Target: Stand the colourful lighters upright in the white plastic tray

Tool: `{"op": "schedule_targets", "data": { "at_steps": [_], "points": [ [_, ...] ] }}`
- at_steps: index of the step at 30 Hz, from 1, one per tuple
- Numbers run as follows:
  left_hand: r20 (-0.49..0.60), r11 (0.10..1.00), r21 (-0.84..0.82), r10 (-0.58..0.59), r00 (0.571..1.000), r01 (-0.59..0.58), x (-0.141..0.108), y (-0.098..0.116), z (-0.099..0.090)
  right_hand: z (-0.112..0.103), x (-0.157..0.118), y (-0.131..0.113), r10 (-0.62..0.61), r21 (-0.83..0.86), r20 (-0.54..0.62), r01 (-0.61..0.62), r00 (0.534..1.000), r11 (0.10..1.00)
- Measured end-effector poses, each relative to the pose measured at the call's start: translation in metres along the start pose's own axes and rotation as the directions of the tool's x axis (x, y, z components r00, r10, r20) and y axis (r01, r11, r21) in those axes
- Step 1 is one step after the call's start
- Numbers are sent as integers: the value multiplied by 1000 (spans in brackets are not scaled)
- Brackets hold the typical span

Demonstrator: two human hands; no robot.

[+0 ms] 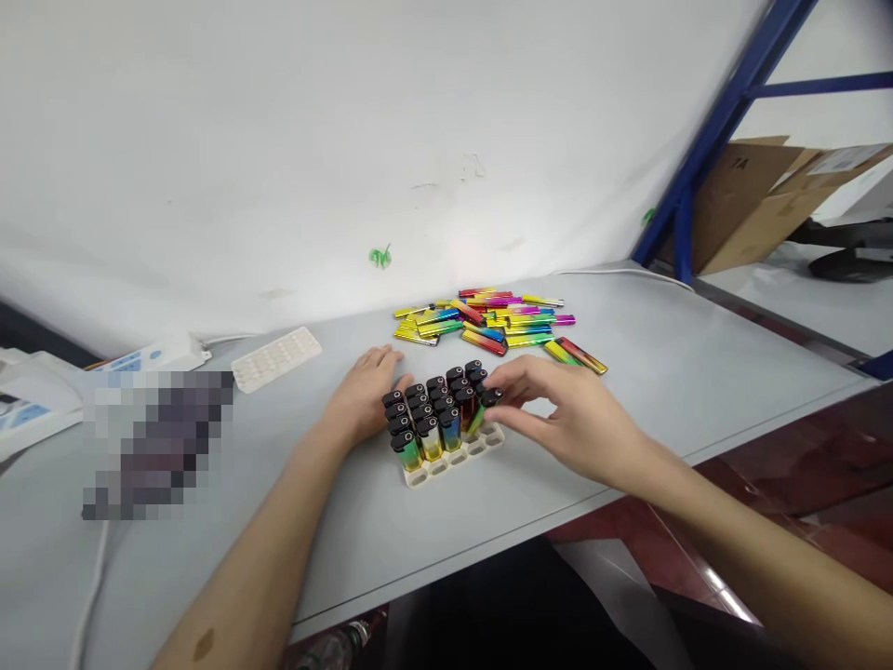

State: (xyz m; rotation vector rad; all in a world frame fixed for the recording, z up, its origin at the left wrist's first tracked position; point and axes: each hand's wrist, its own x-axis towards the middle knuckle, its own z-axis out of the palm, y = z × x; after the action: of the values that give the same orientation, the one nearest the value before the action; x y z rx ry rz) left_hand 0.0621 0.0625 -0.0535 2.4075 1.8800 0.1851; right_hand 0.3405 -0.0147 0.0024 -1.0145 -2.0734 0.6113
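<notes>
a: where is the lighter (492,397) in your right hand (568,409), and how do you have it?

b: your grip there is closed on it, thumb and fingers pinching near the black top. it leans at the right side of the tray (447,463), tight against the standing lighters (450,430), lower end toward the tray. whether it sits in a pocket, i can't tell.

a: and your left hand (366,391)?

b: it lies by the tray's back left side, fingers stretched out, grip slack, holding nothing that shows. whether your thumb touches the tray is hidden.

a: what could go wrong for you?

b: with that lean, the lighter's foot could catch a pocket rim, or its top could jostle a neighbor, they're packed so closely. if the tray isn't braced, a sideways push could slide it.

a: edges and room?

b: the front edge of the table (377,530) runs near the tray's front, so a dropped lighter could go over. behind the tray, loose lighters (488,332) limit your reach, with the wall (279,140) beyond. a second tray (277,359) lies well to the left. your broadest stretch is right of the tray, toward the blue frame (687,177).
</notes>
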Motion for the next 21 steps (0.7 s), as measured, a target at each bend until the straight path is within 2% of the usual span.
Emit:
{"op": "schedule_targets", "data": {
  "at_steps": [3, 7, 11, 14, 18, 21],
  "points": [
    [8, 1000, 0, -3, 1000, 3, 0, 0, 0, 13, -5, 4, -39, -61, 41, 42, 998, 997],
    [26, 1000, -2, -4, 1000, 4, 0, 2, -1, 21, -11, 7, -41, -177, 41, 48, 998, 983],
    [22, 1000, -5, 1, 1000, -1, -1, 3, -2, 22, -13, 4, -122, -315, 56, 133, 991, 940],
    [15, 1000, -9, 1, 1000, -1, 0, 3, -1, 17, -13, 2, -158, -333, 24, 157, 987, 930],
    [21, 1000, -10, -8, 1000, 8, 0, 3, -3, 1, -10, 6, -104, -309, -51, 83, 993, 948],
    [31, 1000, -10, -14, 999, 15, 0, 4, -4, -16, -5, 21, 18, -374, -114, -59, 993, 925]
  ]
}}
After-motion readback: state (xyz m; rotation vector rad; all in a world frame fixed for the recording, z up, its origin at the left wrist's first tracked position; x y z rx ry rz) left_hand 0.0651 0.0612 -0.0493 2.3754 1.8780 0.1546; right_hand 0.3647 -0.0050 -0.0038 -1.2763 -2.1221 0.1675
